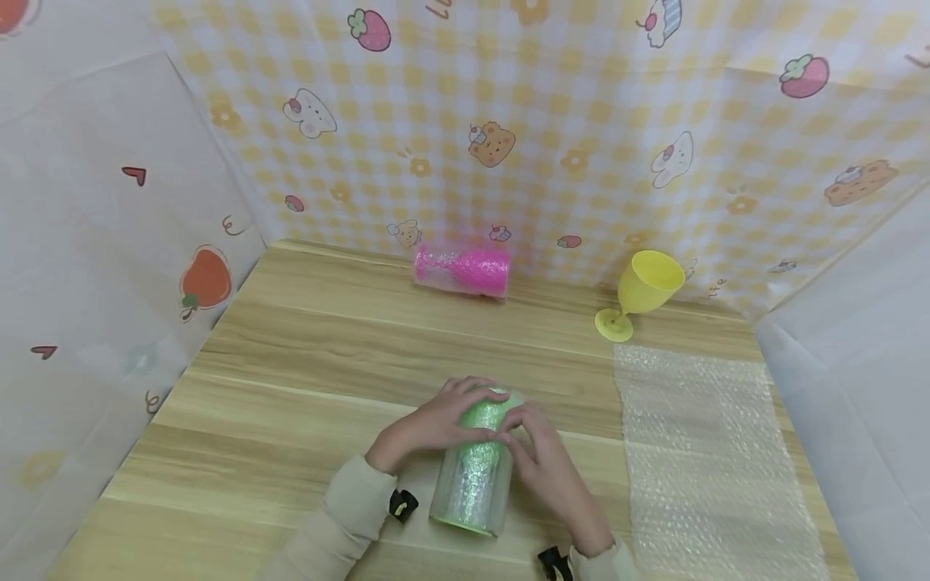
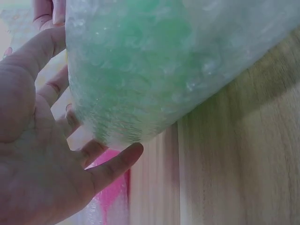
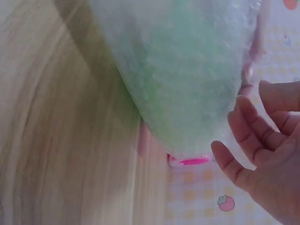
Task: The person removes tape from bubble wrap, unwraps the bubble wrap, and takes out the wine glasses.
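A green goblet rolled in bubble wrap [image 1: 475,476] lies on the table in front of me, its wider green part at the far end. In the left wrist view the wrapped green goblet [image 2: 136,70] shows pale green through the bubbles. My left hand [image 1: 443,415] holds it round its far end, thumb on top and fingers spread along the side. On the other side is my right hand [image 1: 541,456], its bent index finger and thumb pinching at the wrap near the left thumb. In the right wrist view the other fingers [image 3: 248,133] curl loosely beside the roll.
Against the back curtain lies a pink goblet in bubble wrap [image 1: 465,270]. A bare yellow goblet [image 1: 650,282] stands at the back right. One flat sheet of bubble wrap [image 1: 712,460] covers the right side of the wooden table [image 1: 291,347]. Fabric walls enclose the table.
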A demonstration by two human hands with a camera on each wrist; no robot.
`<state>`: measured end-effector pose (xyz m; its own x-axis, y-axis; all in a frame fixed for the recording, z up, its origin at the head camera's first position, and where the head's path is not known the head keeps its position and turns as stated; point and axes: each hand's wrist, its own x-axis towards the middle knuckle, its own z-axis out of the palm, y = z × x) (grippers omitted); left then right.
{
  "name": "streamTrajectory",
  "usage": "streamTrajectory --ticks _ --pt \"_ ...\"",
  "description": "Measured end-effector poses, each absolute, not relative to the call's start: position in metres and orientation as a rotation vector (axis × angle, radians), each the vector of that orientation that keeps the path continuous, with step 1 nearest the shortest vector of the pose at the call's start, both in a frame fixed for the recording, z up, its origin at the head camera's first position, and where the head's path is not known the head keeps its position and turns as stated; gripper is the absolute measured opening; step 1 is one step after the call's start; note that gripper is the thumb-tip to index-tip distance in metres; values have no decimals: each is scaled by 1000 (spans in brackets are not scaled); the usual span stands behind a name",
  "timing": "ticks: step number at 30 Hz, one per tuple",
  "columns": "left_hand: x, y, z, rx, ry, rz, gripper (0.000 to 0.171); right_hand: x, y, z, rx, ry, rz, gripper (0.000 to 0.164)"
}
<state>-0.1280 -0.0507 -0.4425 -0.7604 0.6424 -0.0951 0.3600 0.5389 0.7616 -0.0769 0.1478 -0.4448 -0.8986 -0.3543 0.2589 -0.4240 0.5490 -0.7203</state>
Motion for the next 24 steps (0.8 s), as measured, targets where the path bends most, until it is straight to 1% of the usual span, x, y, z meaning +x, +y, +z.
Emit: streamTrajectory --ticks 4,7,8,12,17,24 --pt "-127 -51 -442 801 2425 1064 56 -76 151 -442 498 -2712 1344 12" --pt "-127 -52 -442 793 2428 1065 57 -75 152 -438 407 -2780 1380 7" --pt "-127 -52 -442 795 2428 1068 57 -75 151 -437 400 -2804 1399 6" --pt "-126 -54 -442 816 2426 1088 56 -75 148 -435 415 -2895 1454 11" --pt "-126 -55 -444 822 2412 1117 56 -75 144 -434 404 -2920 1461 5" --pt "-125 -60 -445 783 2388 1141 57 -76 149 -431 181 -2913 1645 4"
